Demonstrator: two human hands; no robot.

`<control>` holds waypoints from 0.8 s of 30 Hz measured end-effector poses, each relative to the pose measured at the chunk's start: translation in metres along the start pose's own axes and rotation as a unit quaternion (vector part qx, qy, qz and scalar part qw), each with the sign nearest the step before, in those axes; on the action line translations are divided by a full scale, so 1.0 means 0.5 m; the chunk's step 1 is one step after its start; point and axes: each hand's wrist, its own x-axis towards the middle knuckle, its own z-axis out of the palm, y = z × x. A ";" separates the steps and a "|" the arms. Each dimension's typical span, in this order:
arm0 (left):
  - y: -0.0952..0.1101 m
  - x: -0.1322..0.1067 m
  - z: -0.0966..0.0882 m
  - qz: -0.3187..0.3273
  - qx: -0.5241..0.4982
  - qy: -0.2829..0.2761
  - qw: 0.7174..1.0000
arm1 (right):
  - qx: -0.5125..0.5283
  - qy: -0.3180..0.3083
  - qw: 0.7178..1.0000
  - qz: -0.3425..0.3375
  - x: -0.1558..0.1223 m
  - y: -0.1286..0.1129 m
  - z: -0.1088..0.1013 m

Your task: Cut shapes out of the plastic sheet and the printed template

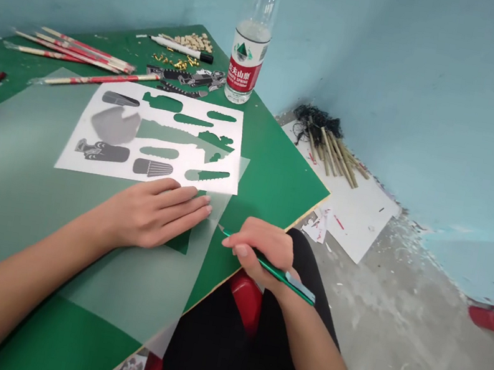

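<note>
My left hand (154, 212) lies flat with fingers stretched out on a translucent plastic sheet (128, 298), just below a white paper (70, 149). The paper has several cut-out holes with green showing through, and some dark printed shapes. In my right hand (264, 251) is a slim green craft knife (277, 272) with a pale clip, gripped like a pen. Its thin pointed tip is near the sheet's right edge, close to my left fingertips; whether it touches cannot be made out. A dark green patch (180, 242) shows beside my left hand.
A water bottle (246, 65) stands at the table's (275, 158) back corner. Wrapped sticks (74, 52), a marker (182, 48), brass fasteners (179, 63) and dark cut pieces (203, 78) lie along the back. Bundled sticks (337, 156) and paper scraps (316, 225) are on the floor.
</note>
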 end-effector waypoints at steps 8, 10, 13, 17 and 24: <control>0.016 -0.002 0.009 0.001 0.034 0.007 0.999 | -0.002 -0.028 0.999 -0.040 0.004 -0.001 -0.002; 0.019 -0.002 0.009 0.001 0.038 0.007 0.999 | -0.008 -0.037 0.998 -0.043 0.007 -0.001 -0.002; 0.025 -0.005 0.006 0.005 0.048 -0.015 0.999 | -0.016 -0.038 0.998 -0.046 0.005 0.000 0.001; 0.035 -0.007 -0.001 0.016 0.056 -0.052 0.997 | -0.036 -0.027 0.998 -0.039 -0.006 -0.002 0.007; 0.061 0.011 -0.010 -0.003 0.014 -0.085 0.996 | -0.034 -0.045 0.997 0.045 -0.001 -0.023 -0.010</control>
